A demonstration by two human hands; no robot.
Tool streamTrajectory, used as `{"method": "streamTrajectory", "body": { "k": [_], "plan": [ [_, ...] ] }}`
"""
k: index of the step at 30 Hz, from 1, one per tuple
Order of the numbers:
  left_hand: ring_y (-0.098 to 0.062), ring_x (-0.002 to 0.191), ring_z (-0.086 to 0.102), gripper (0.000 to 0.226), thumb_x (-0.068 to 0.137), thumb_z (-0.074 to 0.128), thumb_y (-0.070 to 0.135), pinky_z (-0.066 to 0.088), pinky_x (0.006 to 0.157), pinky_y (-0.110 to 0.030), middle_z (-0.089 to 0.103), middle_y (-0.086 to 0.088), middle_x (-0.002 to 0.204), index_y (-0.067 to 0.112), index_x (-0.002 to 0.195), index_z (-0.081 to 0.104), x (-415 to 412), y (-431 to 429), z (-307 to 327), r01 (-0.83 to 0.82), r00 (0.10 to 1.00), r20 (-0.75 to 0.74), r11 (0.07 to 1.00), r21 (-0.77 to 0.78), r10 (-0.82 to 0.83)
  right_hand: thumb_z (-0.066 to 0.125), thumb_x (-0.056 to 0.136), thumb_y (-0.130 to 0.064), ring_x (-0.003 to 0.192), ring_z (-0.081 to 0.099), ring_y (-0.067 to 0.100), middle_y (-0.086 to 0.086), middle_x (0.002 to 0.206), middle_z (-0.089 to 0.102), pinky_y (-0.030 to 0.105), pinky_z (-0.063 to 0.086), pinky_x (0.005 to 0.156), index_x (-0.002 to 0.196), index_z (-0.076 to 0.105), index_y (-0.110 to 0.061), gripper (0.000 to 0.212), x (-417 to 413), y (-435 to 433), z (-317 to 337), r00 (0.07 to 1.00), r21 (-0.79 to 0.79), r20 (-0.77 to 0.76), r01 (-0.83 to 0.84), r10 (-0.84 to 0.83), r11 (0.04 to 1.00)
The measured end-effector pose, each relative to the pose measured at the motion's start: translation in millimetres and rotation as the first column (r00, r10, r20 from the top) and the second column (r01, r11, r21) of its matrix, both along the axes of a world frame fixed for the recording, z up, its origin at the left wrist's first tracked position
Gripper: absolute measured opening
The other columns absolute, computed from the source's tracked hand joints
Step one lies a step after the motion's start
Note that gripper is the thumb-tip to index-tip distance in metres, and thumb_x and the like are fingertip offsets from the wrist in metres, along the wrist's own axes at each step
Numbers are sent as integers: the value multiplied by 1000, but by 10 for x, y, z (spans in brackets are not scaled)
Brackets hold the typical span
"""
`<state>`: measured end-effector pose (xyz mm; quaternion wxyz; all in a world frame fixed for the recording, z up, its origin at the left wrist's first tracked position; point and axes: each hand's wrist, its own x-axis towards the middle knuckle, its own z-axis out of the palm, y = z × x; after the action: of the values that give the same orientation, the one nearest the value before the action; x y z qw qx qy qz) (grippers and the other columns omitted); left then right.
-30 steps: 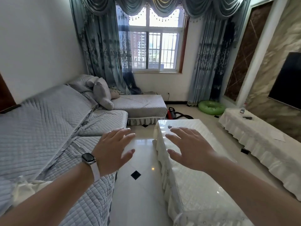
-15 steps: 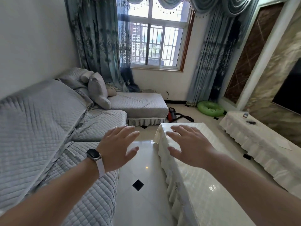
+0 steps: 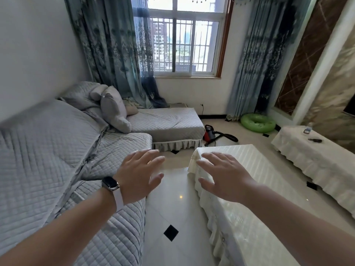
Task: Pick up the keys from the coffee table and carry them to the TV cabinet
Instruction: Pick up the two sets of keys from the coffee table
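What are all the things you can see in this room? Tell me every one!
Sofa: one, grey quilted cover, along the left wall.
Cushions: a few, grey, piled in the sofa's far corner.
Coffee table: one, cream cloth cover, lower right; keys not visible on it.
TV cabinet: one, cream ruffled cover, far right.
Small things on the cabinet: two, one dark and one pale, too small to name.
Swim ring: one, green, on the floor below the right curtain.
Vacuum cleaner: one, red with black hose, on the floor.
Curtains: two, blue-green, beside the window.
Window: one, white frame, back wall.
Watch: one, dark face, pale strap, left wrist.
Left hand: open, empty.
Right hand: open, empty, over the table.
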<state>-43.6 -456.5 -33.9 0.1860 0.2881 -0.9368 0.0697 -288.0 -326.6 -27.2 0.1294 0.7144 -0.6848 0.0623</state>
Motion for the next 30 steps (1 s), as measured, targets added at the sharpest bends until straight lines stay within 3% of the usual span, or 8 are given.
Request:
{"method": "streamTrajectory", "body": {
  "k": [7,13,22,30],
  "plan": [
    [-26,133,40,55,89,32,53,29,107,-45,49,-2,143,25,133,50,-904,-965,-39,-2,997,82,999,47,-2,49,87,-51,133,37,27,6,143,47,43,29,106,131,50,-20,54,-920,-948,-207,995,19,95,24,-26,1000],
    [-30,127,48,53,88,37,50,36,103,-48,56,-6,136,21,128,55,-1624,-1579,25,30,997,66,999,33,-32,49,89,-51,130,39,26,5,141,49,42,31,104,131,52,-21,52,-1692,-1562,-146,996,-1,82,36,-35,999],
    [-29,122,53,47,87,42,47,39,101,-46,61,-6,130,21,121,61,-2303,-2520,-118,121,991,59,992,44,-123,54,89,-47,125,46,27,6,135,55,41,33,101,127,57,-19,47,-2196,-2317,-113,993,-27,92,71,-69,997],
    [-27,125,49,46,90,41,48,39,101,-45,59,-3,131,22,123,57,-2967,-3838,-517,294,952,57,950,104,-301,55,88,-43,123,50,29,9,132,58,42,37,98,119,62,-17,42,-2578,-3262,-314,975,21,95,201,-202,979]
  ]
}}
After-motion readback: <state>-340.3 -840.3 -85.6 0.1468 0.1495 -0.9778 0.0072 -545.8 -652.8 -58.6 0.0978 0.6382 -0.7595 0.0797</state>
